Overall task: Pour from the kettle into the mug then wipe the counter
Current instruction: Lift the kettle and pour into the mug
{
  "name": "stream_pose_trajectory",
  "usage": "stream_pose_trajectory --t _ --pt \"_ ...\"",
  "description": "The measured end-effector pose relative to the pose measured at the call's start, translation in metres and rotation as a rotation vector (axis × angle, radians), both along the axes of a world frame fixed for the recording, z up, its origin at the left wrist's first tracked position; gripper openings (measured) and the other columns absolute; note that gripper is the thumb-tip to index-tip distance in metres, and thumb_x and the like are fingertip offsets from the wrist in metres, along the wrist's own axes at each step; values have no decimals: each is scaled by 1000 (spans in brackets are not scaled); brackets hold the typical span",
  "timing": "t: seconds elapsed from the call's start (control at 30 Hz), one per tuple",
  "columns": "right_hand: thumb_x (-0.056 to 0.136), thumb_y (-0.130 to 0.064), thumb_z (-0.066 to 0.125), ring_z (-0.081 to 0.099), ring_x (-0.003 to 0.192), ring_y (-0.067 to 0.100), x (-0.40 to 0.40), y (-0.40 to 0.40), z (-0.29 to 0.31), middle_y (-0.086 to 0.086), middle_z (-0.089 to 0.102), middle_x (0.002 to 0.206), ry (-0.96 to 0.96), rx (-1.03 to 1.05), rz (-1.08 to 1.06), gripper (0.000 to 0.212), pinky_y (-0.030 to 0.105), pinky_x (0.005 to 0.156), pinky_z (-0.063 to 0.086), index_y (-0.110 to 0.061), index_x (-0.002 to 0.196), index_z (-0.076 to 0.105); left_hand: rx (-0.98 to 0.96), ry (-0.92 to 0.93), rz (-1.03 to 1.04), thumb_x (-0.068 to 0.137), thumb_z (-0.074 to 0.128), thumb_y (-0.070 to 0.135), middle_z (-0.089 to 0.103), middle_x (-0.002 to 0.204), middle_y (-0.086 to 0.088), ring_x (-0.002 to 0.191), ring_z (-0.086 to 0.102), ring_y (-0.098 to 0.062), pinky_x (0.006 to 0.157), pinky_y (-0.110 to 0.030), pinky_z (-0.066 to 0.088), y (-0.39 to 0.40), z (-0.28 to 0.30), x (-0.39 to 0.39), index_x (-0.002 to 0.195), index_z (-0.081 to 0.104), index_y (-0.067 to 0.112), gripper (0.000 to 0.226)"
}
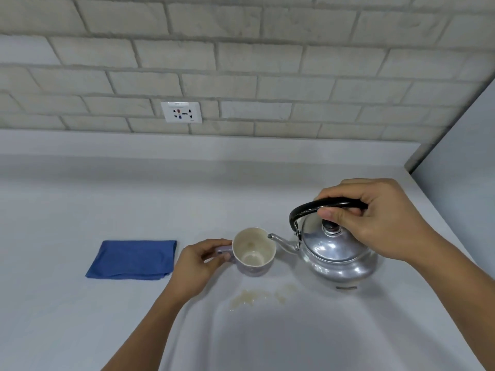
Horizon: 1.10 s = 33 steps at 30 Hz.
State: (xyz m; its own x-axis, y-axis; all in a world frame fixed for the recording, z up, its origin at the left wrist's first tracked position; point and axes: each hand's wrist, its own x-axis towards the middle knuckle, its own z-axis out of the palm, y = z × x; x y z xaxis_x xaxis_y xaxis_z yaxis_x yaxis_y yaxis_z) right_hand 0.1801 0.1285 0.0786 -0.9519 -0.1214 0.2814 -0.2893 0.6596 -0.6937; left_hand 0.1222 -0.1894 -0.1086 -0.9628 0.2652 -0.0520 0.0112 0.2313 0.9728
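Observation:
A shiny metal kettle with a black arched handle stands to the right of centre on the pale counter. My right hand is closed around that handle from above. The spout tip reaches the rim of a pale mug, which stands upright just left of the kettle. Its inside is cream with faint stains, and I see no liquid in it. My left hand grips the mug's handle on its left side. A folded blue cloth lies flat further left.
A patch of pale crumbs or spill marks the counter in front of the mug and kettle. A brick-pattern wall with a white socket runs along the back. A grey panel bounds the right side.

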Motion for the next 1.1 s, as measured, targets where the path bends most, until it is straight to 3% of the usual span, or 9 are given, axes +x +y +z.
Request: stream_pose_trajectory --t 0.2,0.5,0.67,1.1 --pt "83 -26 80 63 65 19 -1 -8 0 -7 69 76 -25 170 22 14 34 62 50 -37 90 78 11 -18 39 94 72 8 82 103 7 100 76 -11 84 -13 55 2 -5 -1 107 81 22 20" --pt "84 -40 74 62 75 7 -6 -19 11 -17 67 74 -17 393 62 8 29 65 50 -42 91 76 24 -12 21 95 72 11 82 104 8 102 76 -14 86 -18 56 1 -8 -3 105 80 27 22" --pt "86 -43 72 57 77 2 -12 -25 13 -19 59 66 17 509 81 4 24 60 41 -43 89 74 30 -10 13 95 71 11 82 105 7 103 76 -16 90 -23 58 0 -10 -3 106 80 28 22" --pt "88 -47 62 54 70 8 -15 -36 23 -16 58 68 -10 675 98 15 34 67 47 -40 93 74 20 -17 15 95 72 10 82 103 9 101 76 -13 91 -23 57 1 -9 -3 105 80 28 23"
